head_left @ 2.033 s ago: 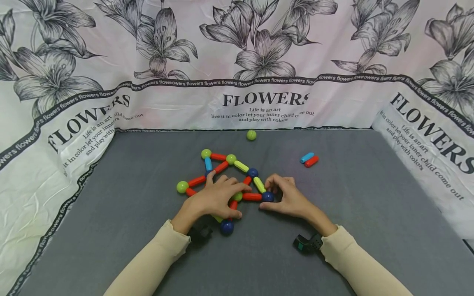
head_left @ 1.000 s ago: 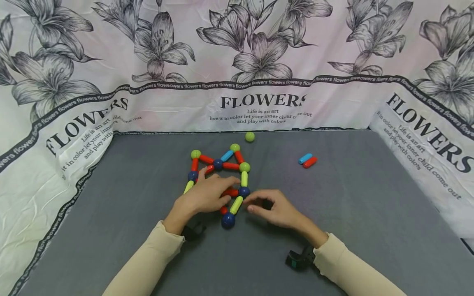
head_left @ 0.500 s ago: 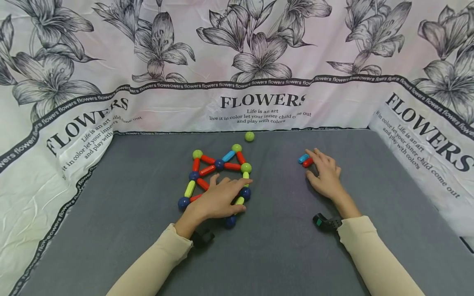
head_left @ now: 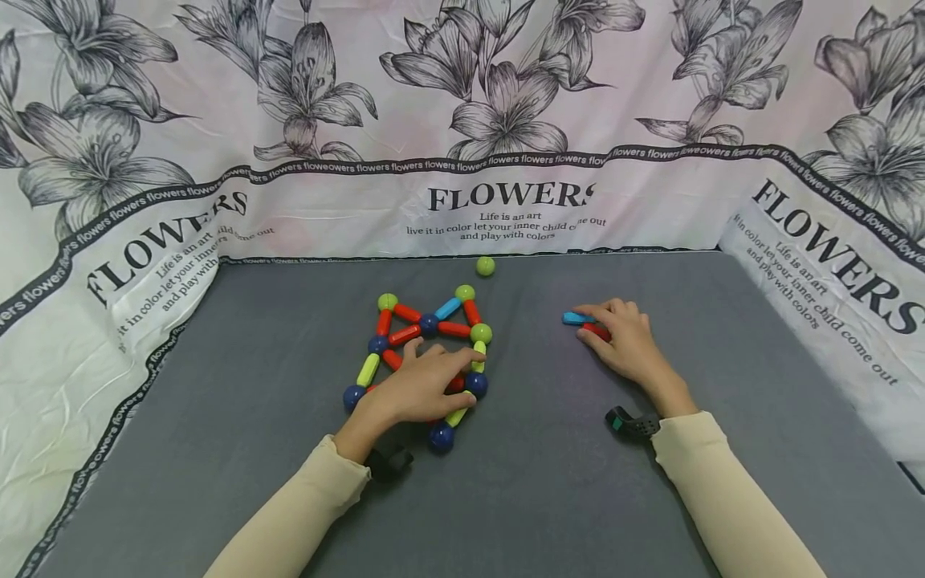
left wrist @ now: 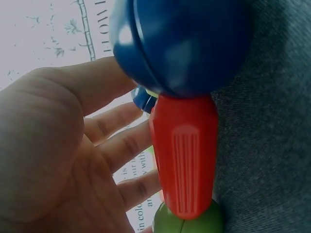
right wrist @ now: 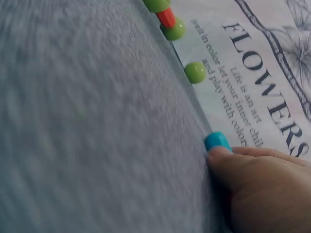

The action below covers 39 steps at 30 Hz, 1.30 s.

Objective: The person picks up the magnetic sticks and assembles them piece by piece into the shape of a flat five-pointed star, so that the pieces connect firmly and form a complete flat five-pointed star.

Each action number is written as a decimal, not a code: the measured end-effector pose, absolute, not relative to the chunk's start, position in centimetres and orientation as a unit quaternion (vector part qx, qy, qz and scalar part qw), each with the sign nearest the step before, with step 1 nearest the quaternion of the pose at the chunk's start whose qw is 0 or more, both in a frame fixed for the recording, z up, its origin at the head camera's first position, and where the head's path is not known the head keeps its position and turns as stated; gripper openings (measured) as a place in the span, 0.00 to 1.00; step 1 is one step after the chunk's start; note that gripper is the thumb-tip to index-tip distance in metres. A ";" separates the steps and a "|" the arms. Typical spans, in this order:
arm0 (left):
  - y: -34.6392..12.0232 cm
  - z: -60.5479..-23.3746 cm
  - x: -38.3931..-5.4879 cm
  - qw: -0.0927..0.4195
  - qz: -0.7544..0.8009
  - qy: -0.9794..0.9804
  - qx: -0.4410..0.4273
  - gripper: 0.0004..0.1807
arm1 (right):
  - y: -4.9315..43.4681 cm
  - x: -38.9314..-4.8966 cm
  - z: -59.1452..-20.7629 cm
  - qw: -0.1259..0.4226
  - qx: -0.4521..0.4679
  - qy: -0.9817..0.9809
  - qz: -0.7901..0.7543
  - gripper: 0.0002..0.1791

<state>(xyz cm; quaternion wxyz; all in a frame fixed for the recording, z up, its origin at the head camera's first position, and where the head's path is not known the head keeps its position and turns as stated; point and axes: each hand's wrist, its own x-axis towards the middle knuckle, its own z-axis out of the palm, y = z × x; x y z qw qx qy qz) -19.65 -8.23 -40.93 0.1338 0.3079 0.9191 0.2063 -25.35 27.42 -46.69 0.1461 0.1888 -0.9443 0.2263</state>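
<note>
A flat frame of magnetic rods and balls lies on the table, joined from red rods (head_left: 454, 329), yellow rods (head_left: 368, 370), a blue rod (head_left: 447, 308), green balls (head_left: 480, 334) and dark blue balls (head_left: 442, 437). Over its near half rests my left hand (head_left: 419, 389), fingers spread, covering several pieces. The left wrist view has a red rod (left wrist: 187, 155) and a blue ball (left wrist: 180, 43) close beside that hand. To the right, my right hand (head_left: 630, 343) pinches a loose red rod (head_left: 596, 331) and a loose blue rod (head_left: 576, 319) lying together, partly hidden by its fingers.
A single green ball (head_left: 485, 266) sits at the table's back edge. Behind it hangs a white flower-print cloth (head_left: 506, 197), which also lines both sides. The grey tabletop (head_left: 520, 498) reaches toward the person.
The frame has been turned, with pieces lying in new places. My right hand has left it and reached right to the loose rods, which have shifted slightly left. My left hand stays over the frame.
</note>
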 end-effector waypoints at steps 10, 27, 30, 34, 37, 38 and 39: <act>-8.3 -41.1 -19.8 0.135 0.203 0.919 0.309 0.33 | 24.0 -23.9 -46.6 0.131 0.223 -0.944 0.203 0.14; -8.7 -40.8 -19.7 0.131 0.203 0.922 0.304 0.32 | 17.0 -23.4 -46.8 0.146 0.259 -0.909 0.291 0.13; -8.7 -40.9 -19.7 0.131 0.204 0.921 0.306 0.32 | 17.0 -23.3 -46.6 0.127 0.255 -0.914 0.289 0.15; -8.6 -41.1 -19.7 0.127 0.203 0.921 0.308 0.32 | 18.1 -23.3 -45.6 0.054 0.248 -0.925 0.282 0.25; -8.5 -41.2 -19.7 0.127 0.203 0.920 0.309 0.32 | 19.8 -23.4 -44.4 -0.020 0.240 -0.930 0.277 0.31; -8.4 -41.2 -19.7 0.127 0.203 0.921 0.309 0.32 | 20.4 -23.5 -44.1 -0.043 0.239 -0.931 0.274 0.32; -8.4 -41.2 -19.7 0.127 0.202 0.921 0.309 0.31 | 21.0 -23.5 -43.7 -0.064 0.243 -0.929 0.271 0.31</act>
